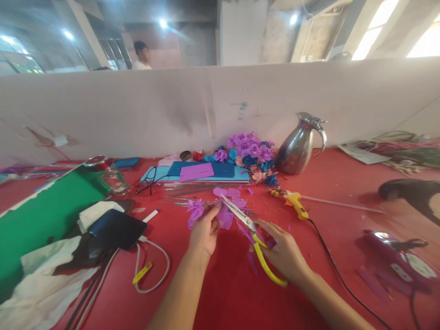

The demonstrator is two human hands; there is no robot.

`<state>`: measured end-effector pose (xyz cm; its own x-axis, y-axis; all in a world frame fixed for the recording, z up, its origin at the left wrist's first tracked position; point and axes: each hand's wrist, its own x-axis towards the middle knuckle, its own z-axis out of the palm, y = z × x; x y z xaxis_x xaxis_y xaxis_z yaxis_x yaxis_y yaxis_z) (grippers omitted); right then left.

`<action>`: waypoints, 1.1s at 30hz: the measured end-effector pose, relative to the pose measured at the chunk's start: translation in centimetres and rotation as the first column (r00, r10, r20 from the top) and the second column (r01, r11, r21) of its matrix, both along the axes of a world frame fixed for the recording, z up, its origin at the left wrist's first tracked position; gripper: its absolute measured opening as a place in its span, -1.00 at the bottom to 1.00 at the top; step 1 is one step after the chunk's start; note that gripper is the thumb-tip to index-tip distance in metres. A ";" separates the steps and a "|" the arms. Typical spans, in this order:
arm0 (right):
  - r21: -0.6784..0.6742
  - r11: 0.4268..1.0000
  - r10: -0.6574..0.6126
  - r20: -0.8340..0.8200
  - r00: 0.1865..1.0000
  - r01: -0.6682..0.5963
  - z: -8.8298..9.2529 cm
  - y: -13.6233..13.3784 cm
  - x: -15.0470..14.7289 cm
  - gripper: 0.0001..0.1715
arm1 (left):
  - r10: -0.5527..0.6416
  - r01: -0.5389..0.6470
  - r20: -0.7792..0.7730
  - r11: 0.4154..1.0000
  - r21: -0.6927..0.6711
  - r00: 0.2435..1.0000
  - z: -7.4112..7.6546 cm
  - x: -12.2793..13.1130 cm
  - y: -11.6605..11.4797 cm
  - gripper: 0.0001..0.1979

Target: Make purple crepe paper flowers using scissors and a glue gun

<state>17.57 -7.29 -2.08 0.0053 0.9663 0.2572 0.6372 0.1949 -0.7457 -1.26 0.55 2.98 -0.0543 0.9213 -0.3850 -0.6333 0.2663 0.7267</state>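
My left hand (pixel 205 229) is closed, its thumb and fingers pinching a piece of purple paper (pixel 225 217). A crumpled purple paper flower (pixel 195 211) shows just left of those fingers; whether they hold it too I cannot tell. Yellow-handled scissors (pixel 245 220) are in my right hand (pixel 283 250), their blades pointing up and left to the paper by my left thumb. The blades look nearly closed. Purple paper petals (pixel 237 195) lie just beyond the blade tips. Small purple scraps (pixel 252 263) are scattered beneath the scissors.
Purple, blue and pink paper flowers (pixel 250 149) are heaped beside a metal jug (pixel 298 149). A yellow glue gun (pixel 294 201) trails its cord rightward. Eyeglasses (pixel 147 181), a glass jar (pixel 110 176) and a phone (pixel 118 229) are left; a power strip (pixel 402 261) is right.
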 end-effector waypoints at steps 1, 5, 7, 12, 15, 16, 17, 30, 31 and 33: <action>-0.009 1.000 0.003 -0.002 1.000 -0.003 0.0 0.0 0.0 -0.41 | -0.001 0.001 -0.002 1.000 0.002 1.000 0.0 0.0 0.0 -0.59; -0.037 0.999 -0.029 0.028 0.999 0.031 0.0 0.4 0.7 -0.46 | 0.015 -0.015 -0.009 1.000 0.010 1.000 0.0 -0.2 0.0 -0.60; -0.073 0.993 -0.083 0.101 0.991 0.090 0.4 0.9 1.4 -0.49 | 0.025 -0.025 -0.009 1.000 0.013 1.000 0.0 -0.2 0.1 -0.58; -0.151 0.960 -0.149 0.434 0.889 0.235 1.5 2.4 3.5 -0.53 | 0.034 -0.034 -0.003 0.999 -0.003 0.999 0.0 -0.2 0.1 -0.55; -0.135 0.965 -0.116 0.551 0.826 0.225 1.8 2.9 4.4 -0.56 | 0.039 -0.039 -0.023 0.999 0.017 0.999 -0.3 -0.1 0.2 -0.55; -0.116 0.970 -0.109 0.579 0.808 0.214 1.8 2.9 4.6 -0.56 | 0.047 -0.046 -0.035 0.998 0.029 0.998 -0.4 -0.1 0.2 -0.55; -0.082 0.975 -0.120 0.597 0.793 0.209 1.9 2.9 4.6 -0.59 | 0.056 -0.054 -0.048 0.998 0.041 0.997 -0.5 -0.1 0.2 -0.56; -0.249 0.946 -0.081 -0.802 0.591 -0.208 5.0 4.8 -7.2 -0.72 | -0.009 0.022 -0.125 0.994 0.103 0.992 -0.5 1.5 -0.9 -0.57; -0.271 0.944 -0.118 -0.811 0.573 -0.190 4.9 5.1 -7.0 -0.73 | -0.025 0.037 -0.128 0.995 0.092 0.991 -0.6 1.4 -0.8 -0.58; -0.309 0.937 -0.172 -0.816 0.552 -0.164 4.8 5.4 -6.1 -0.73 | -0.062 0.072 -0.134 0.995 0.071 0.989 -0.6 1.2 -0.7 -0.61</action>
